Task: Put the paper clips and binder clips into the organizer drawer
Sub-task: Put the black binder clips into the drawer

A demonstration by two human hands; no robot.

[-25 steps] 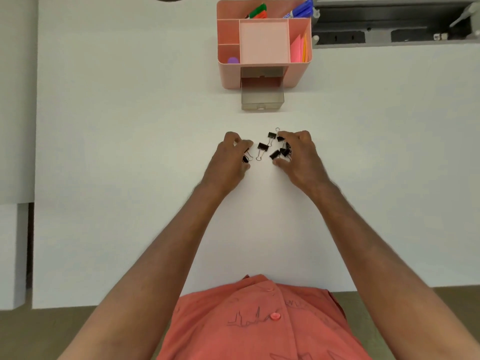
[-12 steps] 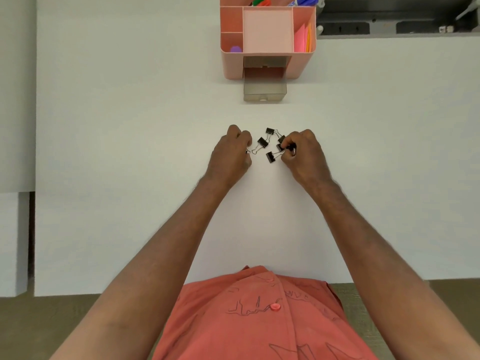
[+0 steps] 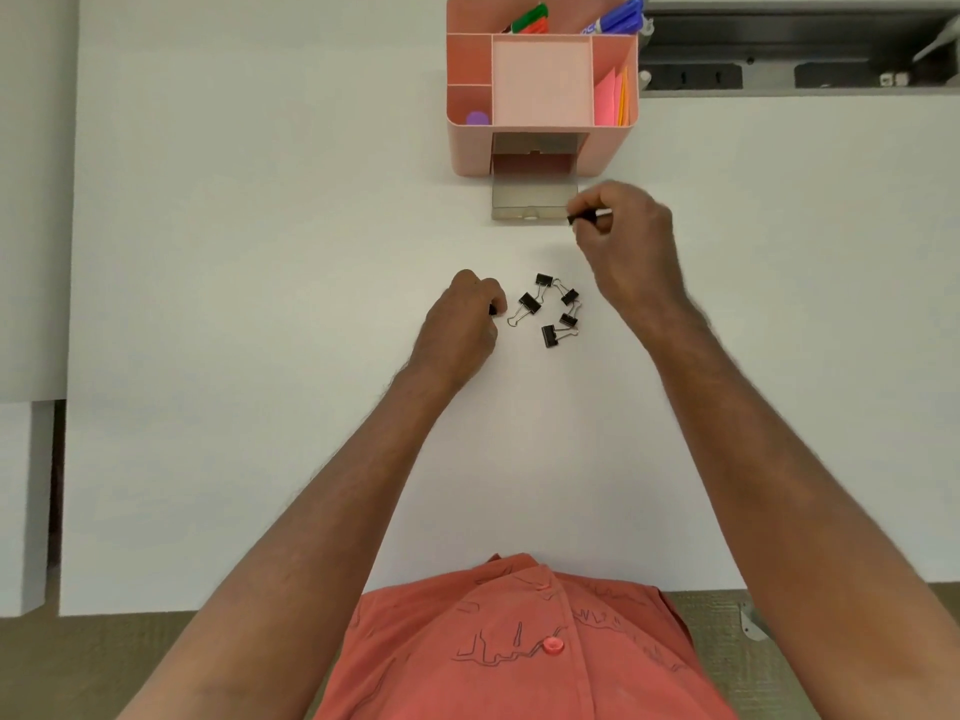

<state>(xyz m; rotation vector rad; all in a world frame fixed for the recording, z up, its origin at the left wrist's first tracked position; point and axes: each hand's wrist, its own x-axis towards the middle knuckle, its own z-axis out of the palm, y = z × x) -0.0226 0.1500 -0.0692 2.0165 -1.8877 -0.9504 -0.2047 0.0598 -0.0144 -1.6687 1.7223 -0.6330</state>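
A pink desk organizer (image 3: 469, 148) stands at the far middle of the white table, its clear drawer (image 3: 534, 200) pulled out toward me. My right hand (image 3: 623, 236) hovers at the drawer's right front corner, fingers pinched on a black binder clip (image 3: 577, 218). Several black binder clips (image 3: 556, 309) lie loose on the table nearer to me. My left hand (image 3: 462, 319) rests fisted just left of them, with a black clip (image 3: 492, 310) showing between its fingers. I cannot pick out any separate paper clips.
The organizer's upper compartments hold markers (image 3: 530, 19), sticky notes (image 3: 613, 98) and a purple item (image 3: 477, 118). A grey cable tray (image 3: 779, 70) runs along the far right edge. The white table (image 3: 260, 304) ends at its near edge by my orange shirt.
My right hand has lifted from the clip pile and travelled forward to the drawer's right corner with a binder clip. The left hand stays by the pile.
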